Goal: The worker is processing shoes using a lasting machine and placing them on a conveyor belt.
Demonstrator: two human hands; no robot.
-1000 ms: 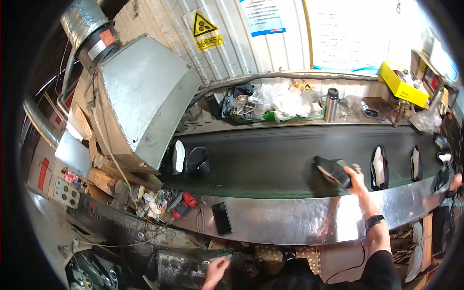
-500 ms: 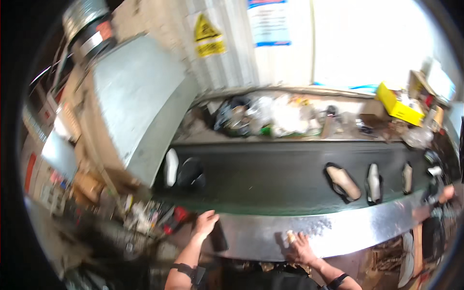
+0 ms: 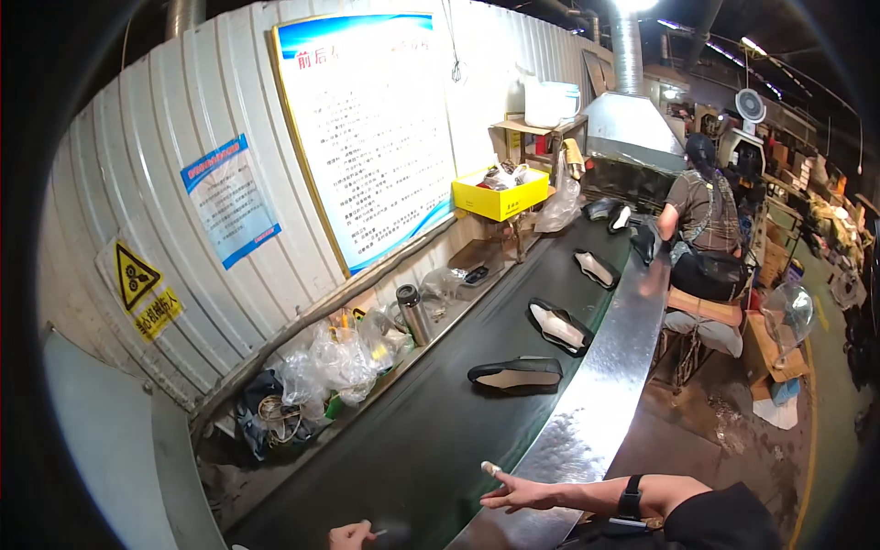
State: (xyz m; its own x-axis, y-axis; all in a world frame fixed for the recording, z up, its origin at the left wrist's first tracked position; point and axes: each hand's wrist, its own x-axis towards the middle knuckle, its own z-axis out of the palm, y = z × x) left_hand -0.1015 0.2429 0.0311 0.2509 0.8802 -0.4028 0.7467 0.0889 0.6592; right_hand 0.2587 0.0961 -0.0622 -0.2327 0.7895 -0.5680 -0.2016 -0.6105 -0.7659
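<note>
My right hand (image 3: pixel 513 493) reaches out over the near edge of a dark conveyor belt (image 3: pixel 412 440). Its fingers are spread and hold nothing; a pale wrap covers one fingertip. At the lower edge, my left hand (image 3: pixel 350 536) shows only in part, its fingers curled together. A small pale tip sticks out beside them, and what they grip is too small to name. Ahead on the belt lie black shoes with light insides: the nearest shoe (image 3: pixel 515 375) sideways, a second shoe (image 3: pixel 559 327) beyond it, then a third shoe (image 3: pixel 596 269).
A shiny metal ledge (image 3: pixel 596 394) runs along the belt's near side. At its far end a co-worker (image 3: pixel 710 220) sits beside more shoes. Along the wall stand plastic bags (image 3: pixel 339 362), a steel flask (image 3: pixel 414 316) and a yellow box (image 3: pixel 501 194). A grey metal hood (image 3: pixel 119 440) is at left.
My view has swung right, bringing the co-worker and far belt end into sight. My right hand has moved from the metal ledge to over the belt; my left hand is now at the lower edge.
</note>
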